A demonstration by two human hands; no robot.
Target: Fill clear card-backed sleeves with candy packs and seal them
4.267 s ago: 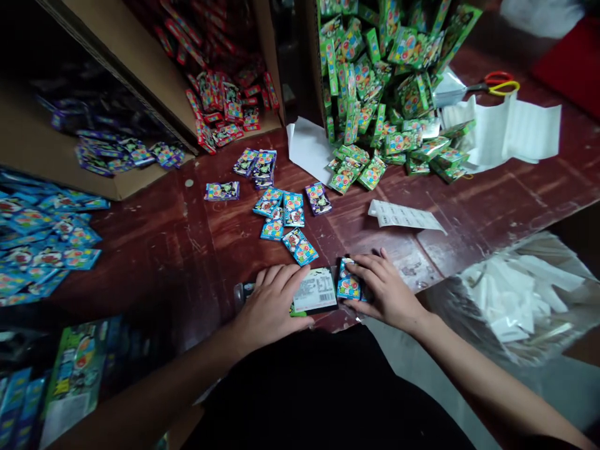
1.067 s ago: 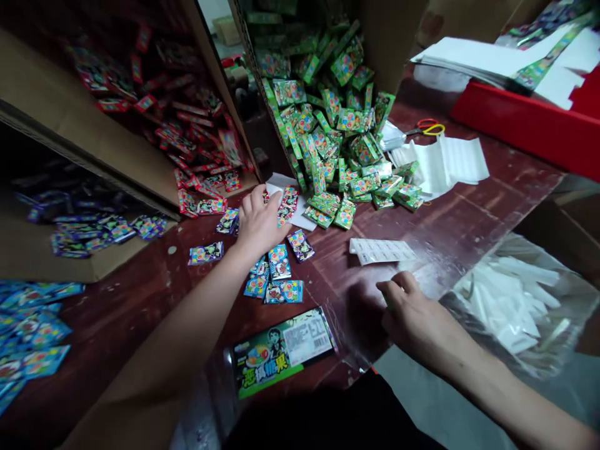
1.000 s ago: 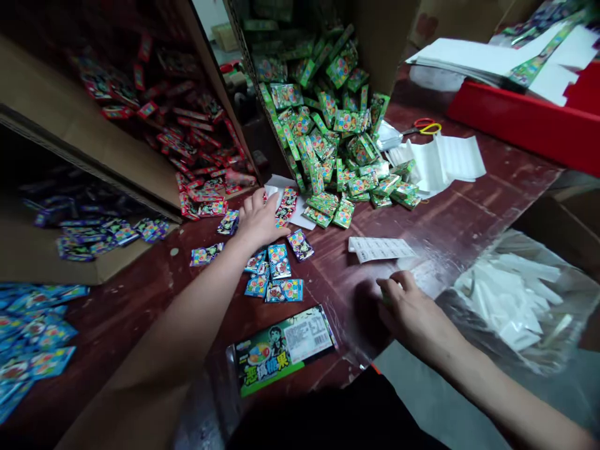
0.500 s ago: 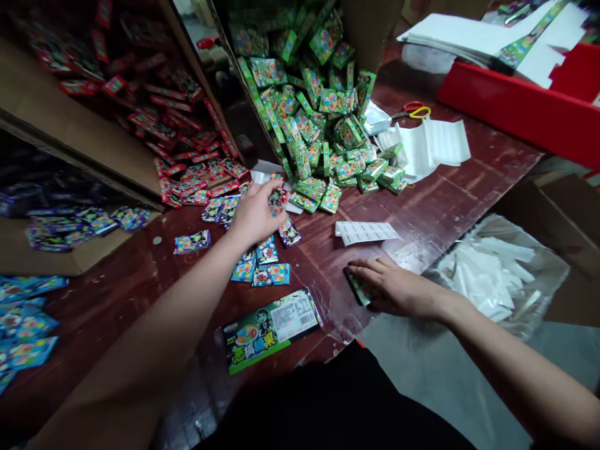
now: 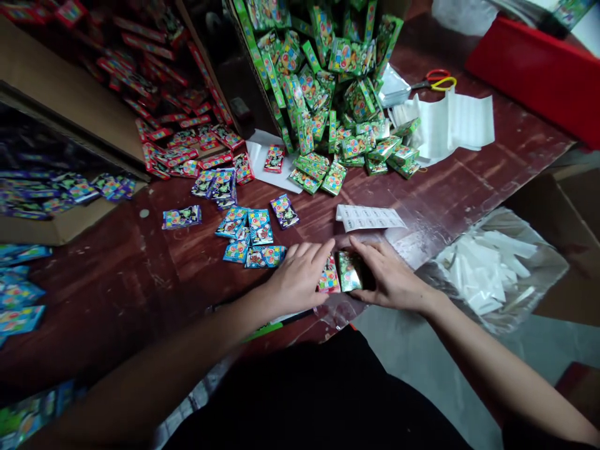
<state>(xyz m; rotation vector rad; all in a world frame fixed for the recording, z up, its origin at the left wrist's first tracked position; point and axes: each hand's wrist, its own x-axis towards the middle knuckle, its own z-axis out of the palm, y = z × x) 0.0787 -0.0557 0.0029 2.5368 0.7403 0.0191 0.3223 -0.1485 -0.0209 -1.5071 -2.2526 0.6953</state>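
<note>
My left hand (image 5: 297,279) lies flat at the table's near edge, fingers stretched out over a red candy packet (image 5: 329,277). My right hand (image 5: 387,279) rests beside it with its fingers on a green candy packet (image 5: 349,271). The two packets sit side by side between the hands. The big green printed bag is mostly hidden under my left hand and forearm. Just beyond the hands lie several blue packets (image 5: 250,234) and a purple one (image 5: 284,210).
Tipped cardboard boxes spill green packets (image 5: 328,106), red packets (image 5: 182,125) and purple packets (image 5: 70,187) onto the dark red table (image 5: 469,187). A label sheet (image 5: 368,217), white paper, scissors (image 5: 435,80) and a red box (image 5: 539,69) lie at right. A plastic bag of white strips (image 5: 492,275) sits below the table edge.
My left hand has come back from the red pile to the near edge with a red packet. My right hand has slid its green packet leftward to meet it. The view tilted down.
</note>
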